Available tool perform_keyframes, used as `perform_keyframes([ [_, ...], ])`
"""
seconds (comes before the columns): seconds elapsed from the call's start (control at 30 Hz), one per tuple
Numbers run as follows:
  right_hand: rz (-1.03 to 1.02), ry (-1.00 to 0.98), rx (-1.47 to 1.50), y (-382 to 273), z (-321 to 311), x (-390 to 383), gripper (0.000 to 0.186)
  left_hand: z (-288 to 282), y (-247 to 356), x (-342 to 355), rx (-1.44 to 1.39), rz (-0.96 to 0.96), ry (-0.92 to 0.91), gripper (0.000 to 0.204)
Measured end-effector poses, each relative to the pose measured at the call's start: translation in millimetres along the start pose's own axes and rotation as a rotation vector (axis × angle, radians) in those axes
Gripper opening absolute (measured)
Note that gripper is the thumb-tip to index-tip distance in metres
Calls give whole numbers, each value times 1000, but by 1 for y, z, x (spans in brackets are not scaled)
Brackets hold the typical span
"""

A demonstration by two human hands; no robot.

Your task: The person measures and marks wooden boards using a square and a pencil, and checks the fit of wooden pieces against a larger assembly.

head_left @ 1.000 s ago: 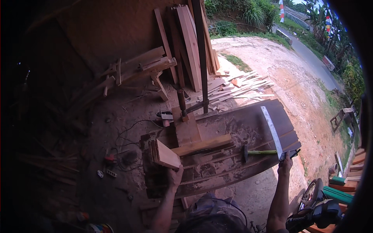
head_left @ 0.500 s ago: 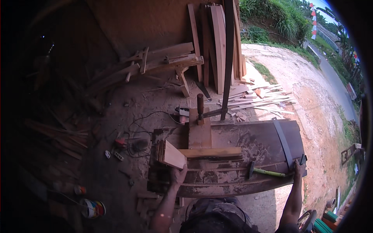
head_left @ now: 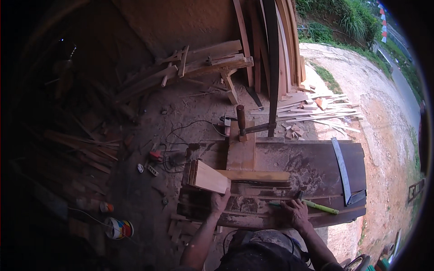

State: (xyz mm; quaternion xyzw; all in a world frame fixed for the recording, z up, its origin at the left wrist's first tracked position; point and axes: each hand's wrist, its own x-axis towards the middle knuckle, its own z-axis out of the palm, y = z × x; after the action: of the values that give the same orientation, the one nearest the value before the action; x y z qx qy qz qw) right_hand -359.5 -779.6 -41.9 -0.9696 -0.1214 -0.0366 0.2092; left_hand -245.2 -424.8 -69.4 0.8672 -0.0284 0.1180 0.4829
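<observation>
My left hand [head_left: 219, 203] grips the lower end of a short stack of pale boards [head_left: 209, 176], tilted on the left of the dark wooden workbench [head_left: 312, 158]. Low over the bench's near part, my right hand [head_left: 296, 213] has its fingers curled down; a thin green stick [head_left: 274, 204] pokes out at its fingertips. Right beside that hand lies a hammer [head_left: 322, 207] with a yellow-green handle, its head partly hidden. A metal try square [head_left: 342, 171] rests untouched on the bench's right side. Between the hands and the clamp is a yellowish wood strip [head_left: 257, 175].
A clamp with a wooden handle [head_left: 241, 118] holds a flat board [head_left: 239, 156] at the bench's far edge. Beyond are scrap strips [head_left: 316, 110], upright planks [head_left: 285, 49] and a sawhorse [head_left: 230, 86]. A power cord [head_left: 174, 131] and a paint bucket [head_left: 120, 229] are on the left floor.
My right hand has let go of the try square and moved left to the near middle of the bench, beside the hammer. My left hand still holds the boards. The view has shifted slightly.
</observation>
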Motion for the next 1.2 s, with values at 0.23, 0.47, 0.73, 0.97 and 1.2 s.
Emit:
perform_keyframes([
  [0.23,-47,-47,-71,-5,-7,6,69,12,-6,-11,22,2,16,38],
  [0.47,-187,-19,7,-7,2,5,59,15,-12,-16,78,-26,-19,39],
  [0.73,-177,-127,60,-10,-21,19,49,15,9,-11,44,-42,76,33],
  [0.97,-191,219,152,-21,-61,121,44,-2,22,-63,-461,-216,307,54],
  [1.2,-179,491,544,-58,-87,287,52,-33,30,-110,-783,-661,391,55],
])
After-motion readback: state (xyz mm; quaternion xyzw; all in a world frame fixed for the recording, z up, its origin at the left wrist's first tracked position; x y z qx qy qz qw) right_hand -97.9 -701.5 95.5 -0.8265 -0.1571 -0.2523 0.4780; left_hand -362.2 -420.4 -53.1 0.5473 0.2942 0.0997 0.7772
